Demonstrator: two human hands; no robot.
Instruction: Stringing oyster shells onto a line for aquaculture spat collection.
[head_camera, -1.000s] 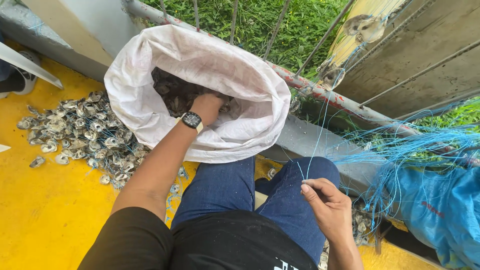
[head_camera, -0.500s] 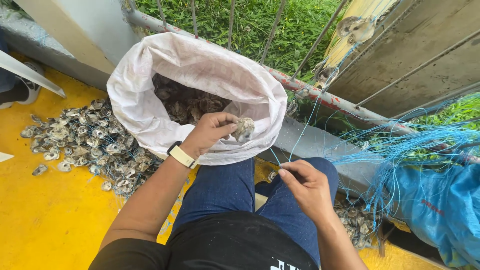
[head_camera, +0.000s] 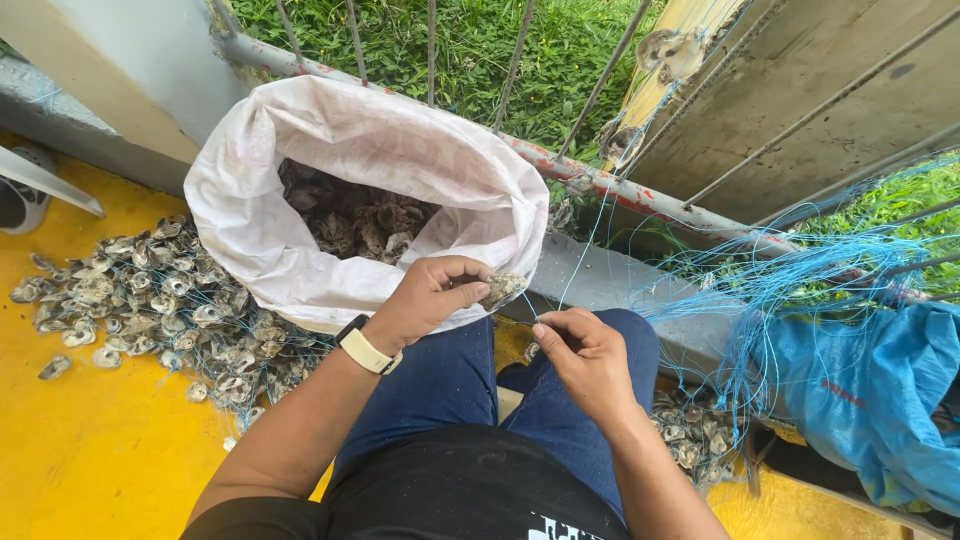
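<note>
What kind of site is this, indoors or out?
Outdoors, probably a shellfish work platform with a yellow floor. A white sack holds shells, more shells lie heaped beside it, and blue line hangs off a metal railing backed by grass. The left hand holds one shell.

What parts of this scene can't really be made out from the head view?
- Shell in the left hand: mostly covered by the fingers.
- Blue string pinched by the right hand: too thin to follow to the shell.
- Bottom of the white sack: hidden by its shells and folded rim.
- Blue bag: cut off by the right edge, contents unseen.
- Grey thing at far left: cut off by the edge.
</note>
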